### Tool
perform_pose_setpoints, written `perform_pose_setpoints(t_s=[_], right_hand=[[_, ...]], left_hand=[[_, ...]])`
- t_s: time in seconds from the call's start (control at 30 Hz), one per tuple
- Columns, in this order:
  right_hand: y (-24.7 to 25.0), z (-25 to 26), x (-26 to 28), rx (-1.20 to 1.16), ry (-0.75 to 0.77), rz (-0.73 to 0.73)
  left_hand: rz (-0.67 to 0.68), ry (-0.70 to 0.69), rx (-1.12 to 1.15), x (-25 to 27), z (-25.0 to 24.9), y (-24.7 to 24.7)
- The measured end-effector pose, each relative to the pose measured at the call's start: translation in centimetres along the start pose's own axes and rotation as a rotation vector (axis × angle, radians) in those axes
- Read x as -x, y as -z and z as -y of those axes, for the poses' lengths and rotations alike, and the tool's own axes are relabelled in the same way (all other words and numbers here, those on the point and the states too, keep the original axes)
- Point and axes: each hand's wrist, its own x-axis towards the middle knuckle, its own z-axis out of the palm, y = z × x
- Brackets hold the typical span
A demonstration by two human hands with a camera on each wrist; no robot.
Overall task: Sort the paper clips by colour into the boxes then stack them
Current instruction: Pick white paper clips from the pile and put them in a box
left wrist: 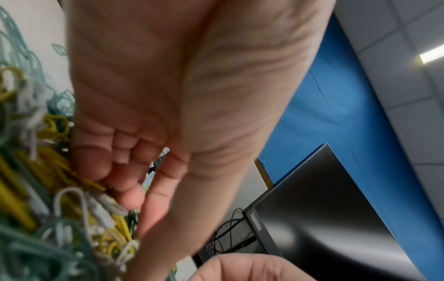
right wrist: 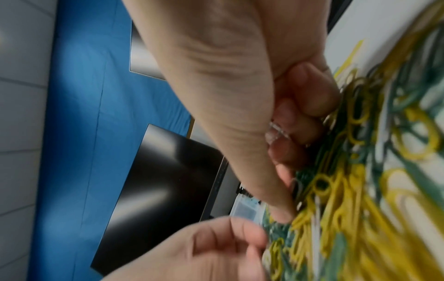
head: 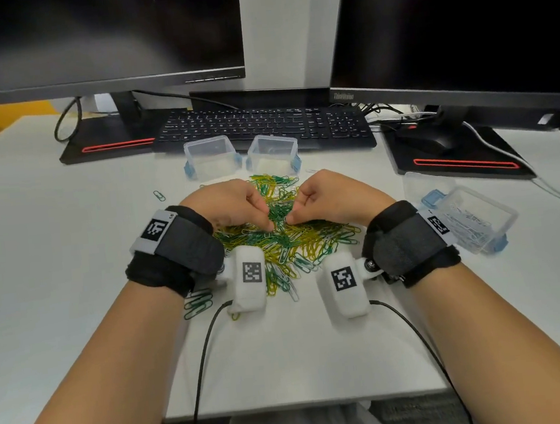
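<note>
A: Both hands down in the paper clip pile (head: 285, 242) on the white desk (head: 55, 267) — left hand (head: 230, 204) curled, fingertips in the clips; whether it's pinching one, can't tell.

B: Right hand (head: 335, 196) likewise — grip unclear. Two clear boxes (head: 210, 155) by the keyboard (head: 263, 124), dark monitors (head: 94, 38) and a blue wall panel (left wrist: 336, 106) behind

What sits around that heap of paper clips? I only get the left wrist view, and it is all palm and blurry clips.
Observer: Beyond the pile, the first clear box and the second clear box stand open and look empty, just in front of the keyboard.
Visitor: Is any box filled yet?
Observer: Yes, the third box, to the right of the right hand, already has clips in it.
Visitor: Is that hand holding anything?
Observer: Its wrist view shows pale clips, somewhat blurred, tucked under its curled fingers.
</note>
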Motion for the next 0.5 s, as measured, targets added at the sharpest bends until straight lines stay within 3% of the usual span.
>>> perform_pose_setpoints(t_s=[0.13, 0.33, 0.5], right_hand=[[0.9, -0.3, 0.1, -0.107, 0.01, 0.009], [1.5, -1.0, 0.1, -0.286, -0.016, 0.078], [1.7, -1.3, 0.1, -0.57, -0.024, 0.116]], left_hand=[[0.022, -0.03, -0.002, 0.1, 0.4, 0.4], [-0.049, -0.092, 0.074, 0.0, 0.3, 0.1], [-0.125, -0.131, 0.314, 0.0, 0.1, -0.2]])
